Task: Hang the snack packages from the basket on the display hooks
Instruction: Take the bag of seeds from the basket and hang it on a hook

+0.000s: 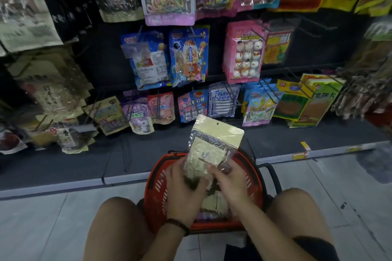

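A clear snack package (212,142) with a pale yellow header card and a hang hole stands upright above the red basket (157,188). My left hand (182,184) grips its lower left part. My right hand (231,182) holds its lower right corner. More packages (212,201) lie inside the basket, partly hidden by my hands. Display hooks (228,94) stick out from the dark rack in front, most loaded with colourful snack bags.
The basket sits on the tiled floor between my knees (114,212). A low dark base shelf (148,154) with a pale edge runs across in front. Brown and beige bags (53,91) crowd the left side, yellow and green ones (301,101) the right.
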A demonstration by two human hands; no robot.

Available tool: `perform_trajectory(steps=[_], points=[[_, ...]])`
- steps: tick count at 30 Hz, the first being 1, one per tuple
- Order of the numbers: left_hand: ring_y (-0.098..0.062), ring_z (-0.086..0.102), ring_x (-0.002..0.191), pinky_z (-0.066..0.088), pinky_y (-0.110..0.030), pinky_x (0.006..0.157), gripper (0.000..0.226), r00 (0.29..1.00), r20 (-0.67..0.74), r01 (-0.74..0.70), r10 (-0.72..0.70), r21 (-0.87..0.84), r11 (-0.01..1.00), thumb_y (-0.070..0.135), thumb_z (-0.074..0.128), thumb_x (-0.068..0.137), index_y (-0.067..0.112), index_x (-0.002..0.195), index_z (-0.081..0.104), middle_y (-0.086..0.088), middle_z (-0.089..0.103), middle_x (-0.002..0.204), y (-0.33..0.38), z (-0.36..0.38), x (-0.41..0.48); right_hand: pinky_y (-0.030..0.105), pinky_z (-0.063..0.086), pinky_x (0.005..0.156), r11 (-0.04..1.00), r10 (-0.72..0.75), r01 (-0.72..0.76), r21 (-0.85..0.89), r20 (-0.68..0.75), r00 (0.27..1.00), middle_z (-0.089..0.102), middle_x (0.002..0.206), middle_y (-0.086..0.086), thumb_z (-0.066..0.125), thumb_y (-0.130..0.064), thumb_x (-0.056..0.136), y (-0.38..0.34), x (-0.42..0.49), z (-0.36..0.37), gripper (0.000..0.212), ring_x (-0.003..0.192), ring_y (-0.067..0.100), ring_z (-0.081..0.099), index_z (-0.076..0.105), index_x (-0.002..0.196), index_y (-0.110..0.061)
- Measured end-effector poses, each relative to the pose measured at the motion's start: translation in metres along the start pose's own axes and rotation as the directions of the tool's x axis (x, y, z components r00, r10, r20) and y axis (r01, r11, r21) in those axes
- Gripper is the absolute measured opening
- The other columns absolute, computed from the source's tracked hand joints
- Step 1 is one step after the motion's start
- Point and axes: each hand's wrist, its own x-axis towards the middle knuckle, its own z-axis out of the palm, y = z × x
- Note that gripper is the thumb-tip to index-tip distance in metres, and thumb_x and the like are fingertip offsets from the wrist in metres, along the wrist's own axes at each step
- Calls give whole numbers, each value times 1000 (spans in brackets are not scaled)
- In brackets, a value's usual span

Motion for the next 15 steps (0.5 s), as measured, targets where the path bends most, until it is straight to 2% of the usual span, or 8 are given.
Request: perform_trajectory(steps=[2, 4, 6, 7, 9, 10, 13, 15], points=[[6, 57, 122, 53, -20, 97, 70, 990, 141, 32, -4, -192, 981, 45, 86, 77, 51, 134, 46, 21, 55, 133, 16, 0, 10, 39, 63, 87, 993, -103, 105, -45, 32, 994, 82, 97, -9, 93, -24, 79, -11, -4, 12, 32, 93, 12, 78, 80, 108, -26], [-2, 65, 117, 57, -23, 92, 70, 983, 184, 66, -11, -295, 953, 41, 88, 77, 44, 136, 51, 16, 65, 129, 24, 0, 19, 31, 63, 87, 950, -228, 240, -201, 81, 970, 80, 103, -13, 89, -22, 81, -22, -11, 21, 32, 96, 4, 76, 80, 109, -33], [-8, 71, 105, 57, -22, 83, 49, 992, 113, 83, -47, -341, 936, 26, 85, 84, 35, 124, 59, 11, 73, 113, 29, -4, 27, 29, 60, 86, 852, -345, 368, -372, 131, 930, 72, 103, -16, 78, -21, 81, -28, -14, 26, 35, 96, 2, 70, 79, 112, -38], [-6, 72, 100, 57, -23, 82, 35, 995, 55, 94, -80, -342, 935, 24, 80, 90, 34, 118, 62, 11, 75, 107, 30, -9, 31, 28, 59, 83, 809, -384, 424, -406, 180, 906, 67, 101, -14, 75, -22, 81, -32, -16, 27, 36, 94, 4, 68, 79, 113, -37], [0, 71, 99, 57, -34, 92, 12, 990, -15, 124, -137, -335, 934, 30, 70, 99, 35, 110, 67, 13, 77, 105, 29, -20, 41, 25, 56, 81, 777, -412, 490, -395, 269, 870, 63, 103, -12, 79, -28, 84, -43, -16, 26, 31, 93, 6, 67, 79, 114, -34], [0, 71, 101, 57, -40, 97, 10, 988, -12, 141, -154, -332, 933, 34, 67, 101, 33, 110, 70, 12, 78, 106, 29, -27, 44, 22, 55, 82, 779, -402, 491, -389, 291, 868, 63, 106, -12, 81, -30, 87, -51, -15, 24, 29, 94, 5, 67, 79, 116, -33], [-5, 70, 113, 54, -45, 106, 36, 985, 100, 168, -142, -343, 924, 48, 70, 96, 23, 122, 72, 10, 77, 120, 40, -51, 54, 22, 52, 86, 777, -450, 452, -438, 114, 886, 58, 114, -15, 82, -40, 89, -80, -3, 17, 39, 102, 0, 61, 68, 125, -33], [4, 67, 116, 51, -40, 110, 49, 979, 162, 180, -127, -375, 909, 51, 73, 91, 24, 131, 67, 13, 73, 127, 46, -64, 64, 26, 50, 89, 842, -390, 374, -389, 40, 920, 57, 119, -12, 81, -50, 87, -108, 9, 17, 53, 107, 2, 59, 58, 132, -32]])
